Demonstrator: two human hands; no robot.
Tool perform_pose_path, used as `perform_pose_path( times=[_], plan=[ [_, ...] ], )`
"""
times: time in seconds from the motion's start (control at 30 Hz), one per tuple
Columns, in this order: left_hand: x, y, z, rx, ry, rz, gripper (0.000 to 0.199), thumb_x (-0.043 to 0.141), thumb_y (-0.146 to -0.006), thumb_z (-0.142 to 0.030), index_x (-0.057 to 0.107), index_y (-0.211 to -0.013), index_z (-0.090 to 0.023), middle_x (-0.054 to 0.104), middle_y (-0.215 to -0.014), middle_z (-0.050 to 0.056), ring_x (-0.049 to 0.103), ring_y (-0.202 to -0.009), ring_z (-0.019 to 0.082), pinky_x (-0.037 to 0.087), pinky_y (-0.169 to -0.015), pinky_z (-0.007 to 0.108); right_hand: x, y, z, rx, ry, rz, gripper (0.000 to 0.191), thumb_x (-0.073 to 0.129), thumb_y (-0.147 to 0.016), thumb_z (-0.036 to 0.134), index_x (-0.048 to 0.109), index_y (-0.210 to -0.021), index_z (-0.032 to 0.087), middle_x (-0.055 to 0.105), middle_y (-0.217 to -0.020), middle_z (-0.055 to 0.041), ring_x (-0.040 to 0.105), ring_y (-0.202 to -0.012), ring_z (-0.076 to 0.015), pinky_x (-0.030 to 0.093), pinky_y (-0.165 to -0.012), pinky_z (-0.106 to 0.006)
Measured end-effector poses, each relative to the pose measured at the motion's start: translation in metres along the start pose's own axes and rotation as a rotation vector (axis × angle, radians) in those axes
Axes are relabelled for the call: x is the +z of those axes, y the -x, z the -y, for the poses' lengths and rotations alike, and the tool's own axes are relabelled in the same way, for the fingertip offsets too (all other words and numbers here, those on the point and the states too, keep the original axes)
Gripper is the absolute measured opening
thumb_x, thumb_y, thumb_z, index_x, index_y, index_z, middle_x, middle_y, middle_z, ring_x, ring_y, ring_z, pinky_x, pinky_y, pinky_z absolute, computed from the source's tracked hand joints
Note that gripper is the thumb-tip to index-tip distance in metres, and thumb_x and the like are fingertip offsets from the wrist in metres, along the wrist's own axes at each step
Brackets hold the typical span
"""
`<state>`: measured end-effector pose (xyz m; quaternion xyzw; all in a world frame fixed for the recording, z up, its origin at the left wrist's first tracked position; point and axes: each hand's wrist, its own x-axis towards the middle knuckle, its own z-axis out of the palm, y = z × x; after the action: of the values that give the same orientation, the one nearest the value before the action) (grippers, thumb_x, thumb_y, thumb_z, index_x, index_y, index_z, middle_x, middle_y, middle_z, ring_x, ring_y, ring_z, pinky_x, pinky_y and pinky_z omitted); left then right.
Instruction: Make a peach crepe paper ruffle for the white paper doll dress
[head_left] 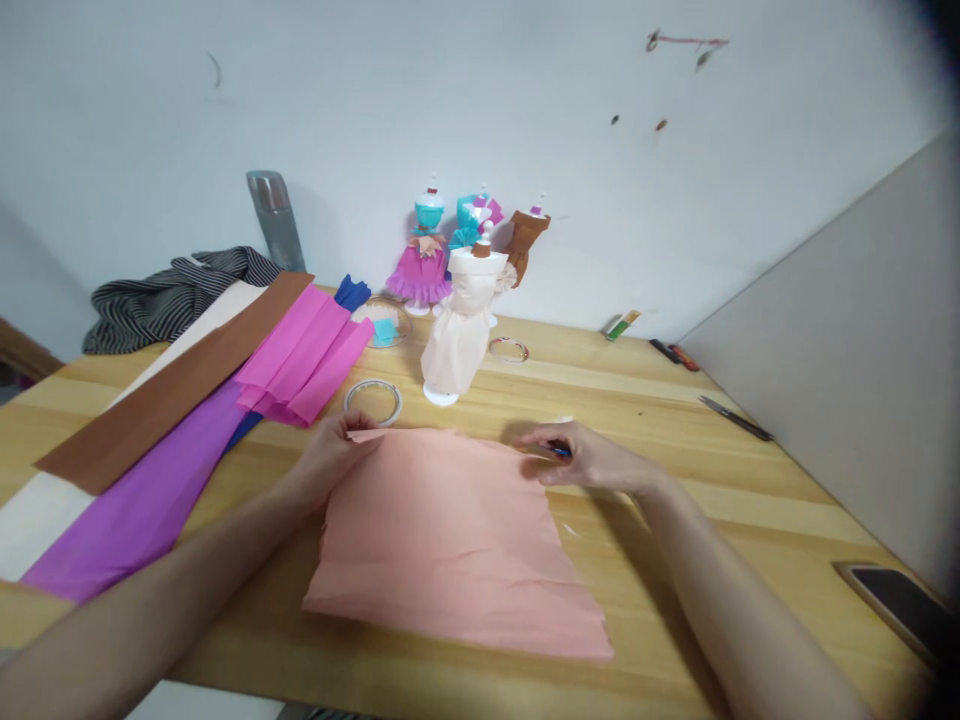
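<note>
A sheet of peach crepe paper (450, 530) lies before me, its near edge slightly wrinkled. My left hand (337, 455) pinches the sheet's far left corner between thumb and fingers. At the far right corner, my right hand (589, 458) is closed around a small tool with a dark blue handle (559, 450); it looks like scissors, but fingers and blur hide most of it. Just beyond the paper stands a small dress form in a cream paper dress (461, 320). A silver-white ring of tape (373, 402) rests near my left hand.
Long crepe strips, brown (180, 380), purple (142, 500) and pink (307, 350), spread across the left. Behind stand several dressed forms, one with a purple skirt (420, 272). A bottle (275, 220) leans by striped cloth (180, 295). Rightward lie a cutter knife (735, 417) and a phone (900, 605).
</note>
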<state>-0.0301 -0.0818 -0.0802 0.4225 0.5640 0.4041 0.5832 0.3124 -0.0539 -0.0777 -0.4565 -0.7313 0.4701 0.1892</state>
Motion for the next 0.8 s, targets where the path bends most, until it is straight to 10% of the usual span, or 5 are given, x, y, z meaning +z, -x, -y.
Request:
perform_pose_path(
  times=[0.13, 0.53, 0.8],
  plan=[
    [-0.005, -0.003, 0.001, -0.076, 0.064, 0.042, 0.031, 0.078, -0.058, -0.035, 0.058, -0.072, -0.016, 0.061, -0.054, -0.002, 0.053, -0.042, 0.011, 0.038, -0.042, 0.020, 0.002, -0.006, -0.009, -0.003, 0.143, -0.072, 0.028, 0.066, -0.076, 0.035, 0.056, -0.058, 0.016, 0.043, -0.057, 0.0040, 0.038, -0.056, -0.0098, 0.029, -0.053, -0.024],
    [-0.017, -0.007, 0.004, -0.095, 0.086, 0.118, 0.029, 0.080, -0.059, -0.035, 0.062, -0.064, -0.012, 0.061, -0.054, 0.000, 0.052, -0.044, 0.010, 0.039, -0.043, 0.021, 0.011, -0.012, -0.016, 0.120, -0.434, -0.370, 0.038, 0.076, -0.065, 0.046, 0.051, -0.069, 0.018, 0.035, -0.054, 0.0080, 0.021, -0.043, -0.0041, 0.012, -0.044, -0.023],
    [-0.021, -0.012, 0.004, -0.178, 0.130, 0.134, 0.029, 0.080, -0.062, -0.036, 0.066, -0.071, -0.012, 0.066, -0.060, 0.002, 0.058, -0.047, 0.013, 0.045, -0.045, 0.023, 0.014, -0.014, -0.019, 0.197, -0.433, -0.323, 0.040, 0.084, -0.052, 0.042, 0.060, -0.067, 0.014, 0.044, -0.053, 0.0053, 0.029, -0.045, -0.0052, 0.017, -0.046, -0.023]
  ],
)
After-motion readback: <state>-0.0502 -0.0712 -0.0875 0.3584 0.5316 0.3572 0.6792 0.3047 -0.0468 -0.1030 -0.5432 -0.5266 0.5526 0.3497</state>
